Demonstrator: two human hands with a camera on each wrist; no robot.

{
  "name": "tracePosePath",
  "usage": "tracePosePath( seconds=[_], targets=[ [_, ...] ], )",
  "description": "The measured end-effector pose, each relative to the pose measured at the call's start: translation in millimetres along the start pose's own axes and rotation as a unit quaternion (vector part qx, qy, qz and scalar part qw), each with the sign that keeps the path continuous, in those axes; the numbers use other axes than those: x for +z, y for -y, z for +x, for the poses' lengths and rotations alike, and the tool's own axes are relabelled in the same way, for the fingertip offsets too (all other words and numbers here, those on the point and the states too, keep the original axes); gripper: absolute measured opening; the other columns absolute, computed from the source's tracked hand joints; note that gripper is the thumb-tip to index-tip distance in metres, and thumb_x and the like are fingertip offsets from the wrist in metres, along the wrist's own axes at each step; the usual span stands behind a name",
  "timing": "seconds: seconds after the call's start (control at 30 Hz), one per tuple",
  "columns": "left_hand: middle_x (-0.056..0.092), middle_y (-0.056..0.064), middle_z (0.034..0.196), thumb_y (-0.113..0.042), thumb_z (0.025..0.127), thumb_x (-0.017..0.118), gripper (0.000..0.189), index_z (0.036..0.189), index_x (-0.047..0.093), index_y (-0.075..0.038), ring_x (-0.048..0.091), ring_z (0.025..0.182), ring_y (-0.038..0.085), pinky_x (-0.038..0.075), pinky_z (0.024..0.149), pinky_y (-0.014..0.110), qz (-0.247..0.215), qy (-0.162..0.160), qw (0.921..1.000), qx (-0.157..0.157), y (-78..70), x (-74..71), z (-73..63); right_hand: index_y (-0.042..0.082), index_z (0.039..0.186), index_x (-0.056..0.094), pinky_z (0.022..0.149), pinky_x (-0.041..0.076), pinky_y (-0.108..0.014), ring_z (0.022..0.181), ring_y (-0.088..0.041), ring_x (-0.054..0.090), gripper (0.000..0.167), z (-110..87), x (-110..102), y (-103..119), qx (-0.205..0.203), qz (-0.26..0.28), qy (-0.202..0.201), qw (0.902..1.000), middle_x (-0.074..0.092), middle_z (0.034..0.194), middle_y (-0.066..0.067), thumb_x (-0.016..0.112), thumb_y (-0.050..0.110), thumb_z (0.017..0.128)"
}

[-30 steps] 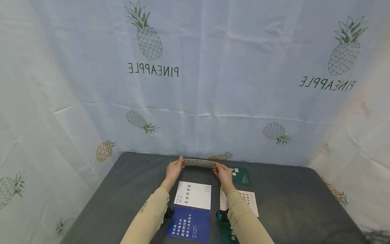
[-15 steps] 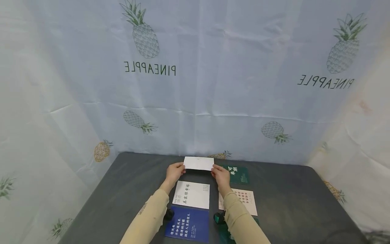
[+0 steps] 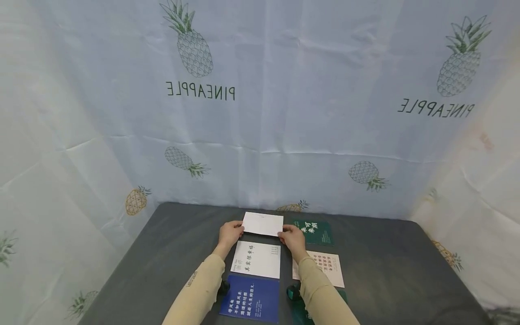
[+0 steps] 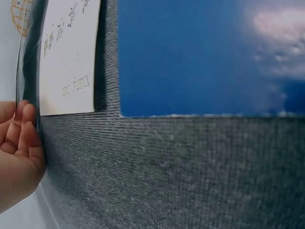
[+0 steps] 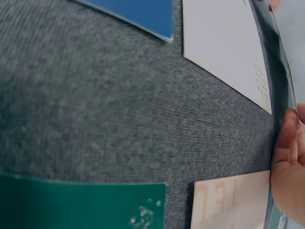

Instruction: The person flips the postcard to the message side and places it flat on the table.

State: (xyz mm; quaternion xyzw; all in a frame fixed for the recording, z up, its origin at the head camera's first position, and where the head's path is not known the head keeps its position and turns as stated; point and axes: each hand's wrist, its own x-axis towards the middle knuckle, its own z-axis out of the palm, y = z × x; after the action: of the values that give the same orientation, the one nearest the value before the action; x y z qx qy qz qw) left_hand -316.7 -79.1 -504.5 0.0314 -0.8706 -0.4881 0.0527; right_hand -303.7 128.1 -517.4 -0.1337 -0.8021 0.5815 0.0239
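Note:
A thin notebook (image 3: 263,224) with a plain white face up is held by its two sides near the table's far edge, tilted slightly. At its left edge my left hand (image 3: 230,234) pinches it; my right hand (image 3: 293,238) pinches the right edge. The wrist views show the left fingers (image 4: 28,114) and right fingers (image 5: 288,131) on its thin edge, its underside dark. Just nearer to me lies a white notebook (image 3: 257,259) with black lettering, and below that a blue notebook (image 3: 252,298) with white lettering.
Right of these lie a green notebook (image 3: 321,233) at the back, a pale pink one (image 3: 331,268) partly under my right forearm, and another green one (image 3: 299,313) mostly hidden in front. The dark grey table (image 3: 390,271) meets a pineapple-print curtain (image 3: 308,113) behind.
One second ago the held notebook stood tilted with printed lettering toward me. It has turned over to its white face, then come down flatter and slightly nearer, with both hands still gripping it.

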Motion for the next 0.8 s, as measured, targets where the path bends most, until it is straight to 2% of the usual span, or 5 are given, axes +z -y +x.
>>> tracePosePath(
  seconds=[0.2,0.4,0.57,0.8],
  targets=[
    [0.071,0.015,0.081,-0.007,0.084,0.062,0.027,0.107,0.067,0.005,0.063,0.065,0.014,0.051,0.060,0.028,0.011,0.011,0.9999,0.006,5.1,1.1,-4.0,-0.005,0.117,0.058,0.059,0.047,-0.026,0.059,-0.011,0.055,0.039,-2.3,-4,-7,-0.030,-0.044,0.036,0.9979,0.064,0.071,-0.006,0.066,0.010,0.082],
    [0.071,0.017,0.093,-0.009,0.084,0.062,0.027,0.107,0.068,0.003,0.066,0.075,0.020,0.053,0.065,0.033,0.035,0.011,0.9993,0.007,10.3,5.0,-7.9,-0.006,0.116,0.057,0.057,0.043,-0.026,0.058,-0.012,0.053,0.037,-3.8,-5,-11,-0.048,-0.102,0.059,0.9919,0.059,0.067,-0.004,0.065,0.011,0.084],
    [0.071,0.017,0.097,-0.010,0.084,0.063,0.025,0.104,0.069,0.003,0.067,0.082,0.025,0.054,0.068,0.036,0.053,0.004,0.9985,0.014,9.3,5.5,-6.3,-0.006,0.116,0.057,0.057,0.045,-0.026,0.060,-0.012,0.054,0.037,-5.0,-5,-11,-0.069,-0.133,0.051,0.9874,0.061,0.073,-0.007,0.063,0.012,0.085],
    [0.068,0.019,0.106,-0.006,0.082,0.065,0.025,0.105,0.069,0.003,0.064,0.099,0.034,0.053,0.078,0.042,0.071,-0.006,0.9972,0.021,6.6,4.7,-4.8,-0.004,0.114,0.060,0.062,0.046,-0.031,0.068,-0.015,0.054,0.036,-3.0,-2,-3,-0.095,-0.196,0.029,0.9756,0.065,0.083,-0.010,0.065,0.014,0.083]
  ],
)
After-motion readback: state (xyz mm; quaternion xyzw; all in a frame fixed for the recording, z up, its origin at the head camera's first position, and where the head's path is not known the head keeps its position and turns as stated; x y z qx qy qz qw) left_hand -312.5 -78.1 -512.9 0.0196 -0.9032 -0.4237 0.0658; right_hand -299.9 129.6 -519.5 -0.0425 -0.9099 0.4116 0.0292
